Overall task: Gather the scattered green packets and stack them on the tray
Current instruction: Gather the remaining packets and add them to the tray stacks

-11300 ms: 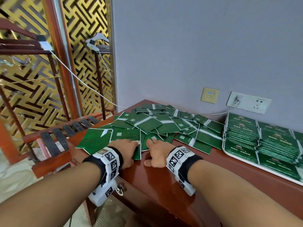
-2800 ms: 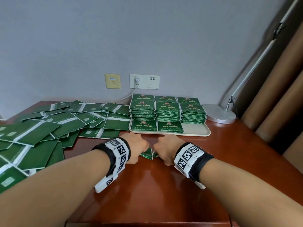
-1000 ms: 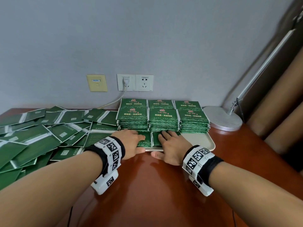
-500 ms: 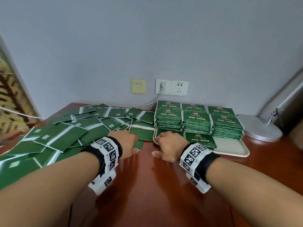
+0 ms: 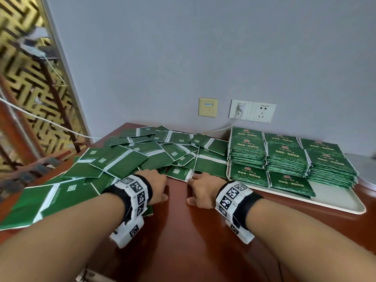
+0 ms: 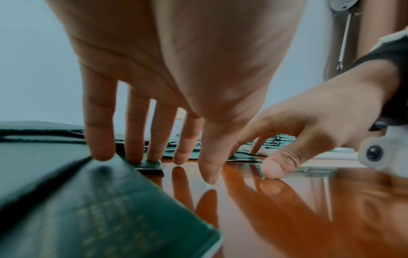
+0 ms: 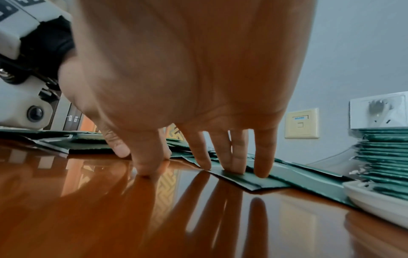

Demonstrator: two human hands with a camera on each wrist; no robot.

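Scattered green packets (image 5: 142,157) cover the left half of the wooden table (image 5: 195,241). A white tray (image 5: 337,202) at the right holds several neat stacks of green packets (image 5: 284,159). My left hand (image 5: 156,185) reaches to the near edge of the pile with straight fingers (image 6: 99,139) touching packet edges. My right hand (image 5: 203,188) lies beside it, its straight fingertips (image 7: 238,162) pressing on one green packet (image 7: 253,179) that lies just left of the tray. Neither hand holds anything.
Wall sockets (image 5: 252,111) with a plugged white cable sit behind the tray. A gold lattice screen (image 5: 30,78) and a wooden rack (image 5: 30,171) stand to the left. A lamp base (image 5: 364,165) shows at the right edge.
Both hands have moved left from the tray's front edge to the near edge of the scattered pile. My view has swung left with them.
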